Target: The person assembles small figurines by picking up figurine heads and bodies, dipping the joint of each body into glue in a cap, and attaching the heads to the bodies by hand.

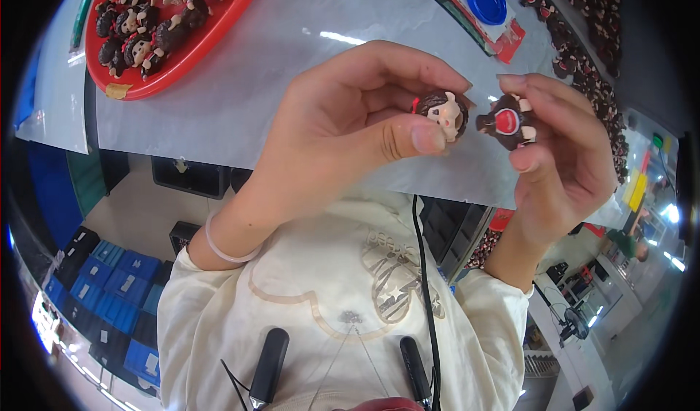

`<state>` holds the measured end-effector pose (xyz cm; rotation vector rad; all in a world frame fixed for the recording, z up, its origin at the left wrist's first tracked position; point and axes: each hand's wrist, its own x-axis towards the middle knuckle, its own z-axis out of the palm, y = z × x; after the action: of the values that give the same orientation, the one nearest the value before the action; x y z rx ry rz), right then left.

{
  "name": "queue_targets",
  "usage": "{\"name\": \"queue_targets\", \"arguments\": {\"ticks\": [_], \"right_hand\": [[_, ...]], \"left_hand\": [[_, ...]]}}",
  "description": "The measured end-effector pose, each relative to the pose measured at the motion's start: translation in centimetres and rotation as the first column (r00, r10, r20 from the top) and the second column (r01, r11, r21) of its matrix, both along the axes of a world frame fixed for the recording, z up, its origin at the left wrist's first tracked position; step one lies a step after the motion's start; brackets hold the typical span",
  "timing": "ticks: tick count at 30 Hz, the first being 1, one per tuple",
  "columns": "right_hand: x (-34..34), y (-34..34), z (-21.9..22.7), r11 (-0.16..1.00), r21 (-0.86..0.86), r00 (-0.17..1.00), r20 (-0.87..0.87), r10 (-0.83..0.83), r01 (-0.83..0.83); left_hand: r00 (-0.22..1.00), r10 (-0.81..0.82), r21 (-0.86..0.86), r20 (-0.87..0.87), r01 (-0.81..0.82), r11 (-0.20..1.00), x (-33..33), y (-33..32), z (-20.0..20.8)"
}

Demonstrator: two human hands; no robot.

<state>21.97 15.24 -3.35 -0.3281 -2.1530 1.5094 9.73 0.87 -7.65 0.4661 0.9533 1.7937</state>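
Observation:
Between the thumb and fingers of my left hand (350, 123) is a small doll head (442, 115) with dark brown hair, a pale face and a bit of red at its side. My right hand (561, 152) pinches a small brown doll body (504, 121) with a red oval on its front and pale limbs. Head and body are held close together above the table, with a narrow gap between them. A light band circles my left wrist.
A red tray (175, 68) of assembled dolls stands at the far left of the grey table (219, 130). A blue round lid (486, 2) lies on a card at the back. Many brown doll parts (565, 46) line the right side. Blue bins (124, 280) stand at lower left.

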Motion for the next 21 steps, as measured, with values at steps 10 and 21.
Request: {"name": "queue_targets", "arguments": {"ticks": [10, 21], "right_hand": [[-1.0, -1.4, 0.5, 0.737, 0.673, 0.988, -0.142, 0.056, 0.055], [-1.1, -1.5, 0.1, 0.811, 0.586, 0.992, -0.104, 0.072, 0.002]], "left_hand": [[0.999, 0.017, 0.021, 0.051, -0.018, 1.0, 0.2, 0.0, -0.2], [0.989, 0.144, -0.003, -0.023, -0.144, 0.99, 0.9, -0.3, -0.1]]}}
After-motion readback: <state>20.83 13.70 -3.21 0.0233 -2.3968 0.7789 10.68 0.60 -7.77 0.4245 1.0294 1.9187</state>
